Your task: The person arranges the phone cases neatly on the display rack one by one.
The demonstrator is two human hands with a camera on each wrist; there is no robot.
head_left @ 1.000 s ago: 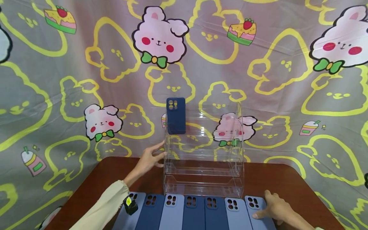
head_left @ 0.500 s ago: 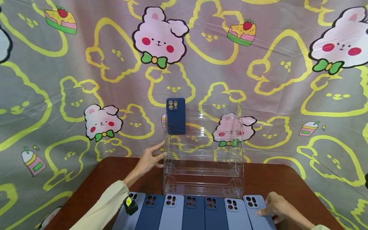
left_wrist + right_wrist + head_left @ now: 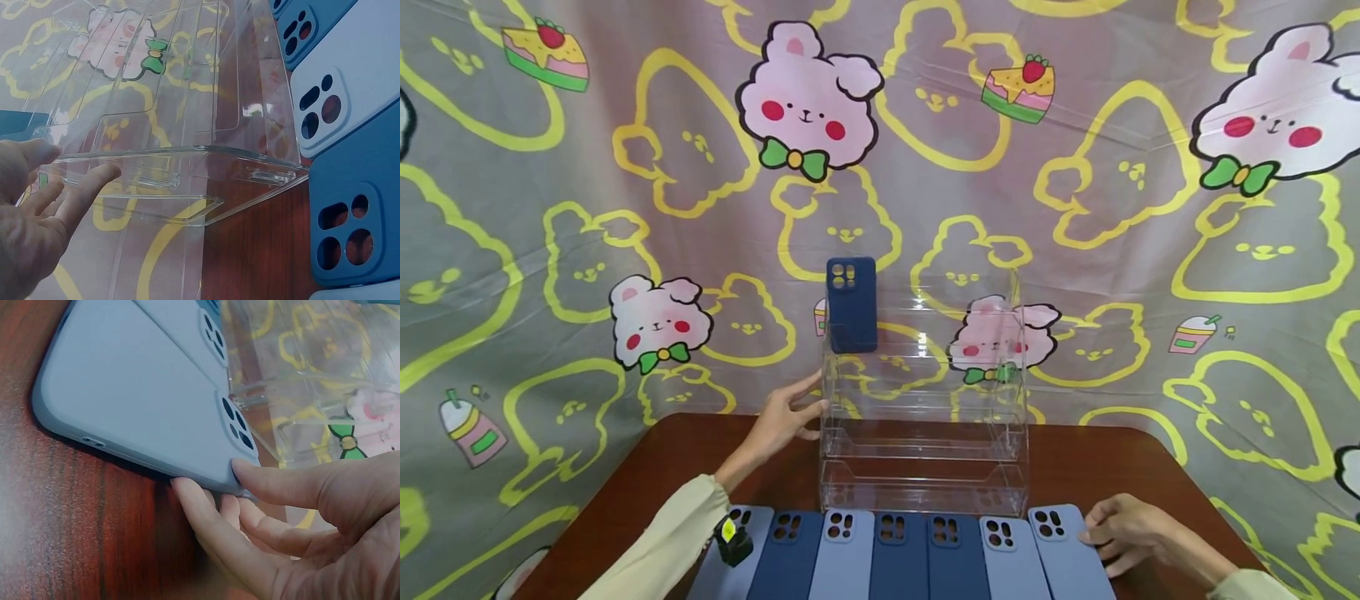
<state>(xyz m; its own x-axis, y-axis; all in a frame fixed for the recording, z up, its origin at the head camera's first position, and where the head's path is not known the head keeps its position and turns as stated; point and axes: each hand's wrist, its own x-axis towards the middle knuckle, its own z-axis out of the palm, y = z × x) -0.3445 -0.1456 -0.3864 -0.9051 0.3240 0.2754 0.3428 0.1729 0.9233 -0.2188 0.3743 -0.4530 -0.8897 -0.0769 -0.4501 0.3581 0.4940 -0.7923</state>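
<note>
A clear tiered acrylic display stand (image 3: 925,450) stands on the table. One dark blue phone case (image 3: 853,308) leans upright in its upper left. Extended fingers of my left hand (image 3: 780,419) touch the stand's left side; they are spread along its clear edge in the left wrist view. At the right end of a row of cases, my right hand (image 3: 1131,533) pinches the edge of a light blue phone case (image 3: 137,394). The thumb lies on top near its camera cutouts, with fingers against the side and underneath. Some of those fingertips are hidden.
Along the table's front lie several other light and dark blue phone cases, such as a dark one (image 3: 901,558) and a light one (image 3: 1011,554). A patterned curtain (image 3: 1097,250) hangs behind the brown table (image 3: 1097,458).
My right thumb has drawn back from the rightmost case's face to its right edge. That case has shifted slightly. My left hand stays at the stand, and the head view has turned a little.
</note>
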